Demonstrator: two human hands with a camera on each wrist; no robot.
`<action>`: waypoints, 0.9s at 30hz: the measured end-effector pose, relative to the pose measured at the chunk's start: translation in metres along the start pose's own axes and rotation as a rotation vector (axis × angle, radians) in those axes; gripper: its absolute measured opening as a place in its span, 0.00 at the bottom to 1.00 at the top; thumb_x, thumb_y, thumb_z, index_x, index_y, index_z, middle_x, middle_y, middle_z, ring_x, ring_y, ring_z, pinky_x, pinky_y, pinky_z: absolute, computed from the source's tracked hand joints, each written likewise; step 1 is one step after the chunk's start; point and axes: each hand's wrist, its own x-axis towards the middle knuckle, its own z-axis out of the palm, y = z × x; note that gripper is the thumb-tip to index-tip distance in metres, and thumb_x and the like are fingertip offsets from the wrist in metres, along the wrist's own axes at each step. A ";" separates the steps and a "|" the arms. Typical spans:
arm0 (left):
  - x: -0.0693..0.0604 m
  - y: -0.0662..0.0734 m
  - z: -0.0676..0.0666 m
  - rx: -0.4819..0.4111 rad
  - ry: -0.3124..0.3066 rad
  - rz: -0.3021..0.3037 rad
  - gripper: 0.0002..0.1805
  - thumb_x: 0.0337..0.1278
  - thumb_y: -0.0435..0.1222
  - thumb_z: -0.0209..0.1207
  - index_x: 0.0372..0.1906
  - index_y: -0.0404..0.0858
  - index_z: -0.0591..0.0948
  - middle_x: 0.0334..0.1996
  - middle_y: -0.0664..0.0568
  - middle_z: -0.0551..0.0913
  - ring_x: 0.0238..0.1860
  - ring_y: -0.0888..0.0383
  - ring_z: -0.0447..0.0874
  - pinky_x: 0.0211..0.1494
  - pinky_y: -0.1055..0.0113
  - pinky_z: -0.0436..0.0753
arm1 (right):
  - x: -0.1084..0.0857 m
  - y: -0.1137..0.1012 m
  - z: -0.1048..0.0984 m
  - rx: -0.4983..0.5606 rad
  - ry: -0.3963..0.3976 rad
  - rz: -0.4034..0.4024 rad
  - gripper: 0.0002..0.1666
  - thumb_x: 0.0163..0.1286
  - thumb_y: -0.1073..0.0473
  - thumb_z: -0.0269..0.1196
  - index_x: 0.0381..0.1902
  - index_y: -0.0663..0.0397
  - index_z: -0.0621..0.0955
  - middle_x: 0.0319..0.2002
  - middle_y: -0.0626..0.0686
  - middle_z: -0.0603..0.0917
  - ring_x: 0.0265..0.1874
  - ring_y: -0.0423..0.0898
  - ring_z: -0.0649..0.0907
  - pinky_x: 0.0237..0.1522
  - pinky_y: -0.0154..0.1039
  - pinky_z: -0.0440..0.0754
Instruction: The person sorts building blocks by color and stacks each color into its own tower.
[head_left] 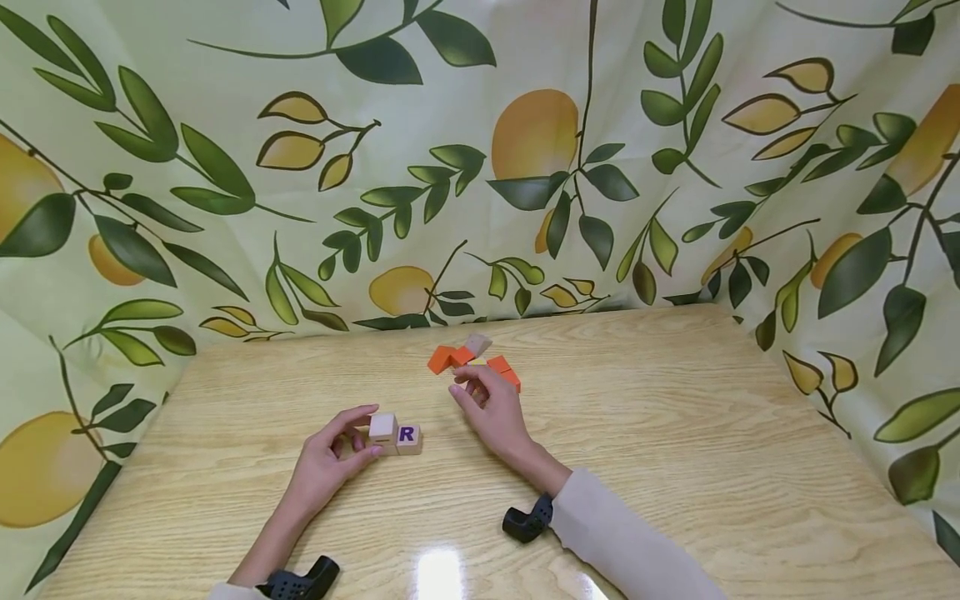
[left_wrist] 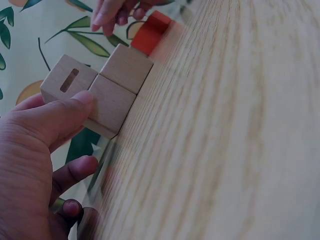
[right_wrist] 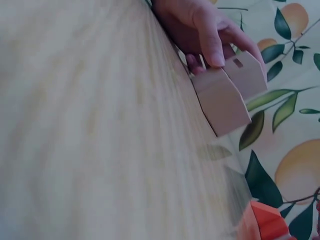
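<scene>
At the left of the table, my left hand [head_left: 322,462] pinches a plain wooden block [head_left: 383,425] between thumb and fingers. This block has a dark slot in its side and sits on another wooden block [left_wrist: 111,105], which the thumb tip also overlaps. Beside the stack, touching it, lies a wooden block with a purple letter R [head_left: 408,438] on top. My right hand [head_left: 495,417] hovers by a group of orange blocks [head_left: 441,359], its thumb and index finger apart with nothing visible between them. Partly behind the fingers is a yellow piece [head_left: 477,362].
A greyish wooden block [head_left: 477,344] lies behind the orange ones, and more orange pieces [head_left: 504,372] lie to their right. The wooden table [head_left: 675,433] ends at a cloth backdrop [head_left: 450,208] printed with leaves and fruit. Both wrists wear black cameras [head_left: 527,521].
</scene>
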 end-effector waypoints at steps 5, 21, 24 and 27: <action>0.000 0.002 0.000 0.006 0.005 -0.002 0.28 0.46 0.25 0.69 0.56 0.37 0.78 0.36 0.49 0.82 0.28 0.52 0.72 0.25 0.65 0.65 | 0.009 0.008 -0.009 -0.189 0.124 -0.074 0.17 0.61 0.58 0.69 0.46 0.60 0.82 0.40 0.53 0.82 0.39 0.50 0.75 0.44 0.46 0.72; 0.000 0.000 0.000 -0.004 0.002 -0.016 0.28 0.46 0.25 0.69 0.56 0.37 0.78 0.36 0.49 0.82 0.28 0.52 0.72 0.24 0.65 0.65 | 0.018 0.028 -0.019 -0.379 0.040 0.058 0.24 0.56 0.52 0.72 0.48 0.55 0.82 0.47 0.53 0.81 0.54 0.53 0.70 0.52 0.52 0.61; 0.000 -0.005 0.001 -0.005 0.002 -0.016 0.28 0.46 0.26 0.70 0.57 0.38 0.77 0.36 0.49 0.82 0.27 0.53 0.72 0.24 0.65 0.65 | 0.019 0.029 -0.018 -0.406 0.031 0.064 0.22 0.56 0.53 0.72 0.47 0.54 0.82 0.46 0.52 0.82 0.54 0.53 0.70 0.53 0.53 0.60; 0.000 -0.020 0.003 -0.009 0.001 -0.023 0.29 0.47 0.29 0.70 0.58 0.42 0.77 0.37 0.51 0.82 0.28 0.56 0.71 0.24 0.66 0.64 | 0.019 0.029 -0.017 -0.438 0.022 0.044 0.19 0.56 0.54 0.72 0.46 0.52 0.83 0.45 0.51 0.83 0.55 0.52 0.69 0.54 0.54 0.58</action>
